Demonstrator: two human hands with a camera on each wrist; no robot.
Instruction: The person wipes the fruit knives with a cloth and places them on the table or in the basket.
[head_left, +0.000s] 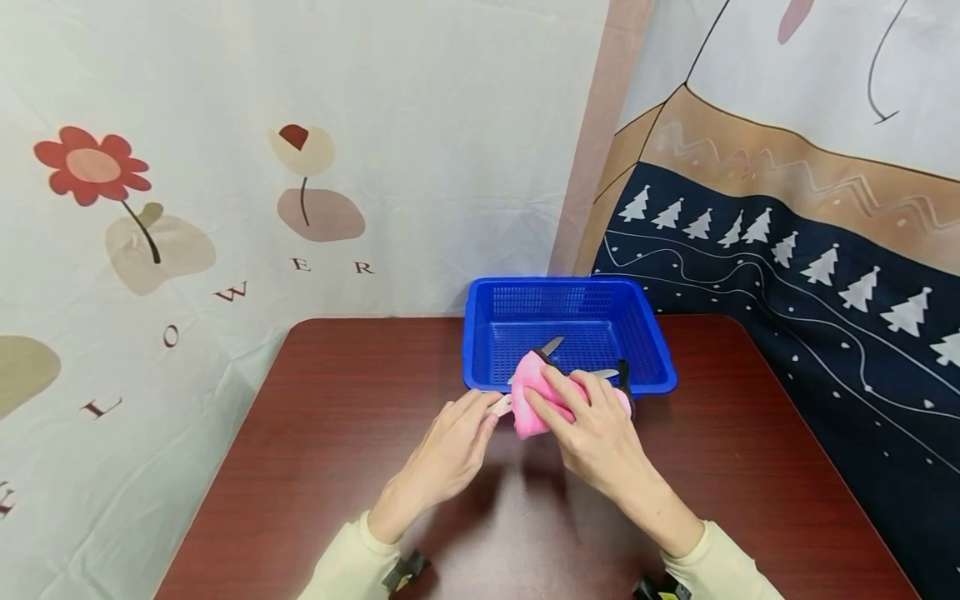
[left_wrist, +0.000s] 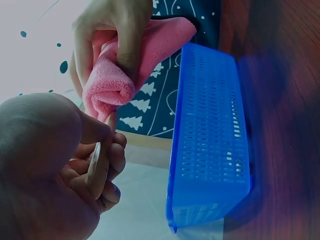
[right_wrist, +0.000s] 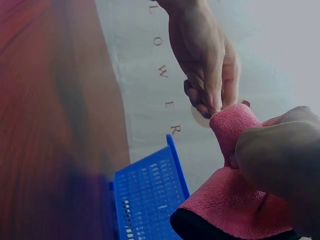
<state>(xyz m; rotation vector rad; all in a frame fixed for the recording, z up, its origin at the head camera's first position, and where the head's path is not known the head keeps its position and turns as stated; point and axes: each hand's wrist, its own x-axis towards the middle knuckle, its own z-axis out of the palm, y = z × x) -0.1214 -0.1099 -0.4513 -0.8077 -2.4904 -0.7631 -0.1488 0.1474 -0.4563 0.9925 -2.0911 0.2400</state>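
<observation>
My left hand (head_left: 450, 446) pinches a pale handle (head_left: 501, 406) between thumb and fingers, in front of the basket. A pink cloth (head_left: 529, 404) with a dark edge is wrapped round the far end of the handled tool, hiding that part. My right hand (head_left: 600, 429) grips the cloth from above, its thumb pressed into the folds in the left wrist view. There, the rolled end of the cloth (left_wrist: 107, 92) meets the handle (left_wrist: 98, 167) at the left fingertips. The right wrist view shows the cloth (right_wrist: 235, 192) hanging below the right hand.
Just beyond the hands, a blue perforated basket (head_left: 660, 354) stands at the table's far edge. Metal blades (head_left: 553, 345) show in it beside the cloth. The brown table (head_left: 360, 400) meets a printed cloth backdrop (head_left: 450, 150).
</observation>
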